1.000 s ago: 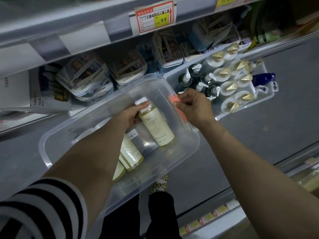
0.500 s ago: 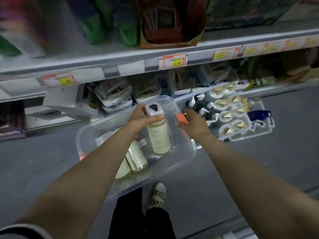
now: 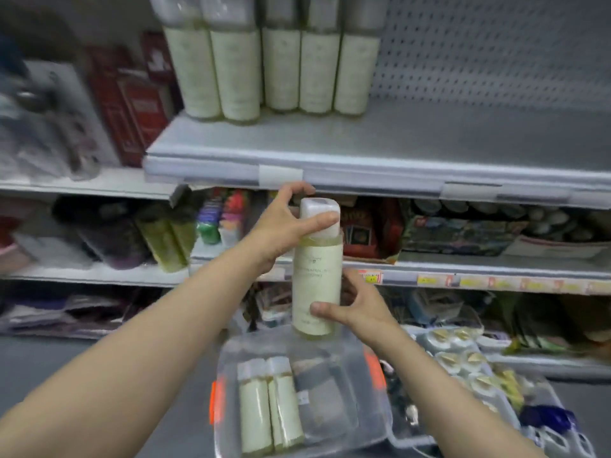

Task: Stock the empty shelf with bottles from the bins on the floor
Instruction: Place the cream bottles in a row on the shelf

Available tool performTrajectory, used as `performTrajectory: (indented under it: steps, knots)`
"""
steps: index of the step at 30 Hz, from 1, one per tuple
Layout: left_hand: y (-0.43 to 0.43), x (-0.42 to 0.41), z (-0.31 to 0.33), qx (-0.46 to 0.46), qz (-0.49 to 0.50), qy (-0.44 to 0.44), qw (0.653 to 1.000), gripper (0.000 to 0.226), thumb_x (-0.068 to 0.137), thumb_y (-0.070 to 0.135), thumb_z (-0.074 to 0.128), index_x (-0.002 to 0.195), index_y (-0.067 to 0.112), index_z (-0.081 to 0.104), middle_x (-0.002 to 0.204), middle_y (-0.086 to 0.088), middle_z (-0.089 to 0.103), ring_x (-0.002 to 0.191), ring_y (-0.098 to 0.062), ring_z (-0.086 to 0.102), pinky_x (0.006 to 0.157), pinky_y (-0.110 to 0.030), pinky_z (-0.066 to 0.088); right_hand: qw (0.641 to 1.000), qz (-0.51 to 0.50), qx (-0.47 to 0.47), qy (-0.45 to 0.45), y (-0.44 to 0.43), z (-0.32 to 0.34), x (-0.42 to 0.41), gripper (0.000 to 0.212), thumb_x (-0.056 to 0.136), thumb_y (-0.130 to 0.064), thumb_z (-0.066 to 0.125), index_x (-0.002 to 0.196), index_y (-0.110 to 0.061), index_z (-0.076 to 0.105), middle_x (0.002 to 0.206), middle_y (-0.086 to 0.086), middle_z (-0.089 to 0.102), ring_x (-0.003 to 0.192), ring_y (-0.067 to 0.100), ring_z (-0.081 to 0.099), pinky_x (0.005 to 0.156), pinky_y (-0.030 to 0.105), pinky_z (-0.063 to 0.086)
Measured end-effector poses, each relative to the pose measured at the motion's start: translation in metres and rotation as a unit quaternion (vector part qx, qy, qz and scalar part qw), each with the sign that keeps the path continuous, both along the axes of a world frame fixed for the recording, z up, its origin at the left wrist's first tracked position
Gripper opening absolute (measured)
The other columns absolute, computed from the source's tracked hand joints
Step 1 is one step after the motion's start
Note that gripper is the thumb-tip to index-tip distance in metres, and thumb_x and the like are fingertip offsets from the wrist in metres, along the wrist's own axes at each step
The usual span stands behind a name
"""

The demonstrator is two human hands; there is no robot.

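Bottle: a pale cream bottle with a white cap, held upright in the air. It is just below the front edge of the grey shelf and above the far end of the clear bin.
Left hand: the left hand grips the cap from the left, with the thumb across its front and the fingers curled behind.
Right hand: the right hand grips the lower body from the right, with the thumb on the front of the label.
Clear bin: low in the view beneath both hands, with orange latches on its two sides. Two like bottles lie side by side in its left part.
Shelf: five like bottles stand in a row at its left end, in front of a perforated back panel.
Second bin: a second bin sits just right of the clear bin. It holds gold-capped bottles and a blue bottle at its near end.
Lower shelves: blurred mixed goods, with yellow and red price tags along one front edge.
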State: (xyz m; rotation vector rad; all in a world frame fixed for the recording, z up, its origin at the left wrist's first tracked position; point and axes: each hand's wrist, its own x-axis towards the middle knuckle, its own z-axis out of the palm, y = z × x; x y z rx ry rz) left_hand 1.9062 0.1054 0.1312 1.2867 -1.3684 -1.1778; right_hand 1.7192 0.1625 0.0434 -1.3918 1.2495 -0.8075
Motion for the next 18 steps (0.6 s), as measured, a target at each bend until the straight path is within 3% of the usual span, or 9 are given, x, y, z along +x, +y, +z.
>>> performTrajectory:
  steps: [3,6,9,14,18]
  knots:
    - [0.000,0.019,0.072,-0.092,-0.008,-0.027,0.995,0.047,0.077,0.035,0.083,0.116,0.034,0.058,0.115,-0.001,0.064,0.098,-0.018,0.067,0.070,-0.031,0.058,0.996,-0.014,-0.080,-0.019,-0.025,0.060,0.017,0.074,0.060,-0.031,0.096,0.126,-0.026,0.061,0.114,-0.007,0.073,0.103,0.005,0.069,0.080,0.022,0.056]
    - [-0.003,0.039,0.137,-0.166,-0.058,-0.059,0.983,0.061,0.075,0.017,0.084,0.127,0.027,0.053,0.116,0.002,0.061,0.102,-0.014,0.066,0.074,-0.023,0.056,0.988,-0.020,-0.145,-0.041,-0.048,0.117,0.035,0.085,0.050,-0.048,0.093,0.126,-0.033,0.058,0.108,-0.009,0.074,0.100,0.006,0.070,0.079,0.025,0.057]
    - [-0.013,0.057,0.191,-0.220,-0.081,-0.127,0.964,0.073,0.073,0.017,0.086,0.130,0.040,0.045,0.120,0.004,0.057,0.104,-0.012,0.064,0.073,-0.022,0.056,0.978,-0.030,-0.199,-0.057,-0.070,0.162,0.053,0.093,0.049,-0.054,0.092,0.131,-0.039,0.049,0.113,-0.015,0.069,0.099,-0.006,0.066,0.073,0.018,0.057]
    - [-0.046,0.072,0.220,-0.285,-0.049,-0.172,0.942,0.070,0.073,0.022,0.086,0.124,0.046,0.044,0.118,0.008,0.056,0.098,0.007,0.060,0.072,-0.012,0.054,0.967,-0.022,-0.246,-0.070,-0.114,0.196,0.074,0.078,0.069,-0.024,0.092,0.131,-0.029,0.045,0.120,-0.015,0.062,0.099,-0.018,0.059,0.070,0.004,0.049]
    - [-0.083,0.078,0.205,-0.300,-0.022,-0.166,0.939,0.071,0.072,0.018,0.086,0.124,0.042,0.045,0.125,0.014,0.053,0.103,0.006,0.057,0.077,-0.012,0.050,0.971,-0.017,-0.228,-0.072,-0.152,0.191,0.084,0.074,0.072,-0.019,0.090,0.130,-0.031,0.045,0.120,-0.013,0.063,0.098,-0.015,0.061,0.071,0.009,0.052]
